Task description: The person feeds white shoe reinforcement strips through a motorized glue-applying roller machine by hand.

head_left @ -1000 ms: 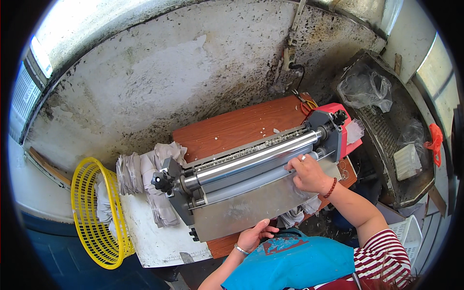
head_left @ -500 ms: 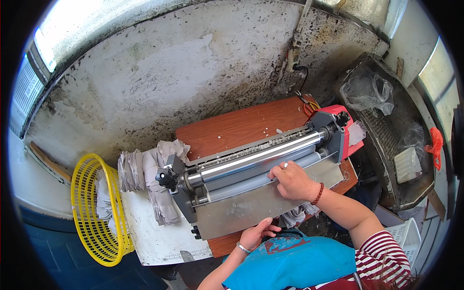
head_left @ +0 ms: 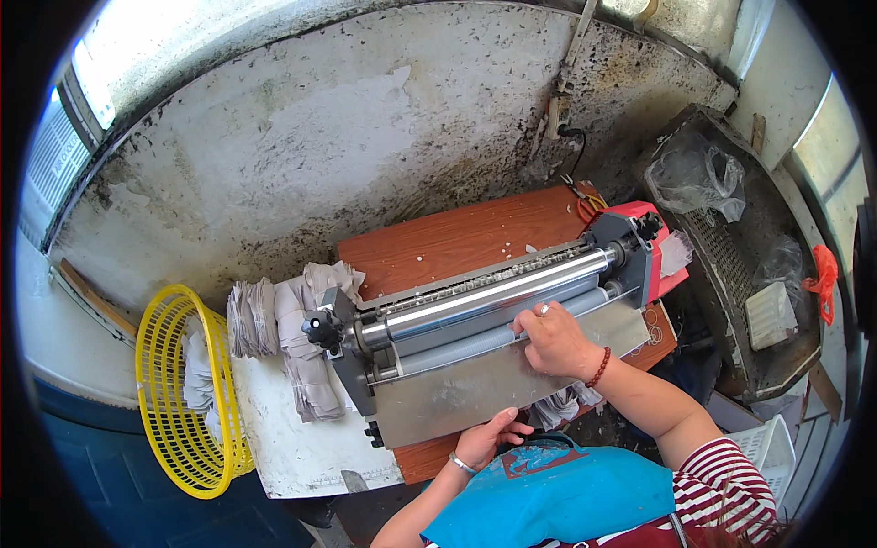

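Observation:
A roller machine (head_left: 475,315) with a shiny metal roller (head_left: 498,297) and a grey roller (head_left: 466,349) stands in front of me. A flat metal plate (head_left: 457,399) slopes along its near side. My right hand (head_left: 559,342) is closed, its curled fingertips at the plate's upper edge beside the grey roller; whatever they pinch is hidden. My left hand (head_left: 489,440) rests by the plate's lower edge, thumb raised and apart from loosely bent fingers, nothing visible in it. Below the right wrist, pale folded pieces (head_left: 559,405) are partly hidden.
Bundled pale strips (head_left: 301,356) lie left of the machine on a white board (head_left: 283,447). A yellow basket (head_left: 146,402) stands farther left. Orange-handled pliers (head_left: 589,203) lie on the brown tabletop (head_left: 438,237) behind. A dirty metal trough (head_left: 731,283) is at right.
My right hand has shifted very slightly, its fingertips still near the grey roller. That roller's surface looks more textured now. My left hand stays nearly in place.

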{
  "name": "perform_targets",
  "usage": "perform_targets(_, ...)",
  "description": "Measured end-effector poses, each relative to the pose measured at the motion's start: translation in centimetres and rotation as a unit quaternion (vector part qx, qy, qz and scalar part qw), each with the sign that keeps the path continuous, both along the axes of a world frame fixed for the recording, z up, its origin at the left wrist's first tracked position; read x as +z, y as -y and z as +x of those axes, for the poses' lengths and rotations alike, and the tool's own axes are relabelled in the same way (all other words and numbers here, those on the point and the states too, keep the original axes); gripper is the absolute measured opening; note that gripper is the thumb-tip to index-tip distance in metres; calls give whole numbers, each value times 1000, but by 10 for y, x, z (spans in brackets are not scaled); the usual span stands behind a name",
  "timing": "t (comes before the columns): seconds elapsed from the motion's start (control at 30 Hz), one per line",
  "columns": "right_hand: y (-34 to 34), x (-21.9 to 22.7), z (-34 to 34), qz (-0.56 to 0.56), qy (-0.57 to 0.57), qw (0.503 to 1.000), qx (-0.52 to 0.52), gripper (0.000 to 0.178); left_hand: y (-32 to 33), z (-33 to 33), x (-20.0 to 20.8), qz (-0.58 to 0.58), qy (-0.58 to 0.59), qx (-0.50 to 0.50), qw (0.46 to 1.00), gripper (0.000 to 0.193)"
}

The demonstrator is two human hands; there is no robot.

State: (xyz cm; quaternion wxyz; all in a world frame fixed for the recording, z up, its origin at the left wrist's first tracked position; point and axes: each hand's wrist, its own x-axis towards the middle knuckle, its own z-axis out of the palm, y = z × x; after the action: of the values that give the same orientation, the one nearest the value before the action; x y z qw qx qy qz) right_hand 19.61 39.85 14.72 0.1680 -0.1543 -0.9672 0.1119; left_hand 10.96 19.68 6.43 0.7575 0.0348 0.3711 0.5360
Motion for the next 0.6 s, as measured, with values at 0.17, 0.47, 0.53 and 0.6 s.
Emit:
perform_targets(0.17, 1, 8, 8, -33, -20, 999, -31, 34, 0, 1, 2, -4, 3, 12, 1000, 32)
perform_targets(0.47, -4, 23, 60, -367, -232, 893, -120, 16, -2, 4, 4, -5, -13, 24, 1000, 29)
perform_targets(0.53, 1, 34, 76, -470, -292, 821, -140, 10, -2, 4, 5, -2, -16, 28, 999, 29)
perform_targets(0.6, 2, 47, 105, -552, -301, 760, -165, 9, -3, 5, 5, 2, -17, 31, 999, 28)
